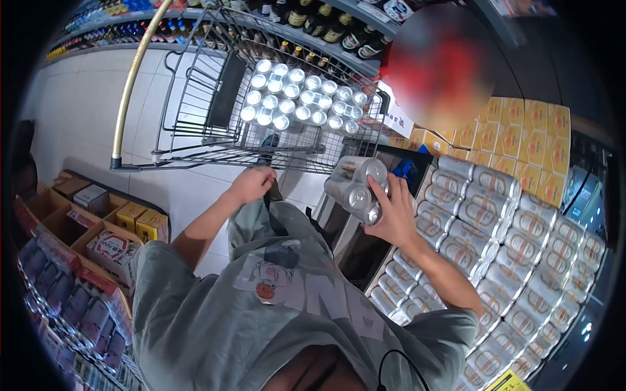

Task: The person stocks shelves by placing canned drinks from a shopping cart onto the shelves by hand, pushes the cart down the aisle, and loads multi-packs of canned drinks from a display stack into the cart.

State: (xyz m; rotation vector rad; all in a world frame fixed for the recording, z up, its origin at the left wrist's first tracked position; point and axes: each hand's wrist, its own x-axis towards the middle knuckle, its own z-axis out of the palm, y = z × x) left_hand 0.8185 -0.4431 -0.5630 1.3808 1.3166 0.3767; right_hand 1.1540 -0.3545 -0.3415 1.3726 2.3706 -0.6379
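My right hand (pixel 393 212) grips a shrink-wrapped pack of silver cans (pixel 355 184) by its end, fingers over the can tops. The pack is tilted in the air, between the shopping cart (pixel 306 163) and a big stack of silver cans (pixel 482 215) on the right. My left hand (pixel 253 185) is closed in front of my body, just below the cart's near side. A dark strap runs close beneath it; whether the fingers hold anything is hidden. Inside the cart, several packs of silver cans (pixel 303 96) stand upright in rows.
Shelves of bottles (pixel 319 23) line the far side. Yellow cartons (pixel 521 133) are stacked at the right, near a person in red (pixel 437 72), who is blurred. Cardboard boxes (pixel 111 251) and more cans (pixel 85 319) stand at the left. Tiled floor (pixel 91 98) lies beyond the cart handle.
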